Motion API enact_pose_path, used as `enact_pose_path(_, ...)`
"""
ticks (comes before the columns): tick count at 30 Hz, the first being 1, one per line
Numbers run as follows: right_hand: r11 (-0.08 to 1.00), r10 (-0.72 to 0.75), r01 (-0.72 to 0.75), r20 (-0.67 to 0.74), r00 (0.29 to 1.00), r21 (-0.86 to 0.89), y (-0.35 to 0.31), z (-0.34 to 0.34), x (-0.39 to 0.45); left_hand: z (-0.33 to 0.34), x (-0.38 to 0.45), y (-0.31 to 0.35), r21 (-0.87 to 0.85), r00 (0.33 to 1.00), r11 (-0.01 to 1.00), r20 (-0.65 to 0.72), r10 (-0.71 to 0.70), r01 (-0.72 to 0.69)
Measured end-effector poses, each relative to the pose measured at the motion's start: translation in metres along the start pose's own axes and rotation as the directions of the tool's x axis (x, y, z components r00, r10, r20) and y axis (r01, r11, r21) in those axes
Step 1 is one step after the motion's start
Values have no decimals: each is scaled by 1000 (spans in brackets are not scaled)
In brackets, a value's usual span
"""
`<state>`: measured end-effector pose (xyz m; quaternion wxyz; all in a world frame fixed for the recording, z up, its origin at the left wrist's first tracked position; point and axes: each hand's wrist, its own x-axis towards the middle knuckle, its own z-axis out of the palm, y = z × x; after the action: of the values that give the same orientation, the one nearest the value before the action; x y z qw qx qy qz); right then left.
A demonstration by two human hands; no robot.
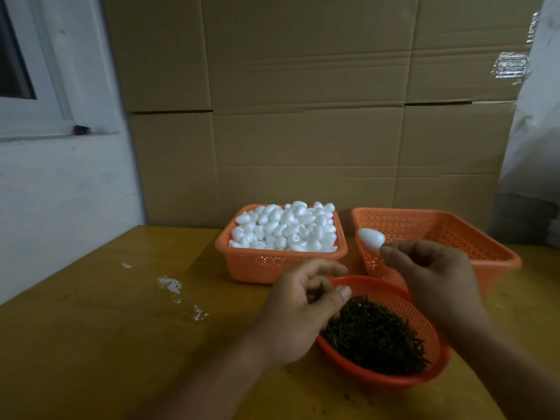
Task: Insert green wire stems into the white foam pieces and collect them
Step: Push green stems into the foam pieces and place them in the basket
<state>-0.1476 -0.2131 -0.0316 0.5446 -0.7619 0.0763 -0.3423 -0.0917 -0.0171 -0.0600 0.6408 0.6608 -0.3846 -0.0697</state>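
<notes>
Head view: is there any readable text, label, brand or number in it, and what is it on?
No readable text.
Silvery tape patch on the cardboard boxes: any print is too blurred to read.
Foam-filled basket, empty basket, stem bowl, held foam piece: no markings visible.

Both forearms are bare to the frame edge; left hand (298,310) and right hand (436,277) ungloved, without rings.
</notes>
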Motion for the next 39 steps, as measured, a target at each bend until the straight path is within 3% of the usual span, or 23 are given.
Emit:
enact_pose_path(4, 946, 44, -72, -92, 995, -317, 30, -16, 45, 4, -2, -5, 79, 1000, 997, 15, -7, 5)
enact_pose_path(9, 683, 114, -179, -138, 984, -708, 48, -25, 82, 4, -2, -6, 121, 1000, 993, 22, 13, -15)
enact_pose_path(17, 442, 362, -312, -151, 920, -841, 47, -23, 107, 2, -1, -4, 127, 999, 991, 20, 34, -36)
enact_pose_path(22, 361, 396, -287, -133, 909, -887, 40, -20, 107, 1, -2, -4, 113, 999, 992, 21, 48, -50)
enact_pose_path(24, 391, 342, -274, -137, 930, -879, 39, -21, 106, 1, -1, -3, 129, 999, 990, 22, 46, -48)
enact_pose_path(29, 627, 100, -165, -131, 986, -761, 23, -20, 84, 2, -1, -4, 170, 998, 984, -18, 64, -60)
enact_pose_path(35, 797, -54, 77, 56, 997, -598, 3, -18, 33, 0, 1, -4, 191, 992, 977, -69, 105, -91)
enact_pose_path(39, 887, -72, 127, 139, 988, -444, -4, -11, -5, -9, 6, -3, 283, 978, 955, -159, 138, -89)
